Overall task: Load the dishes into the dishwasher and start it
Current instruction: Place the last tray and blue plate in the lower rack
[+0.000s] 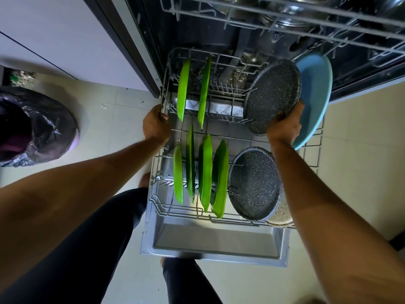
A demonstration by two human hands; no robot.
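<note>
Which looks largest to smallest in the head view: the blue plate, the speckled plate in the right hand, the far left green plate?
1. Blue plate, though partly hidden by the right hand.
2. Speckled plate, close to the blue one.
3. Green plate: seen edge-on, so its true size is unsure.

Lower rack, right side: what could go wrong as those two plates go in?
The right hand pinches both the speckled grey plate and the light blue plate at one edge, so one may slip or they may knock together. The pulled-out upper wire rack hangs just above, and the blue rim might catch it.
</note>
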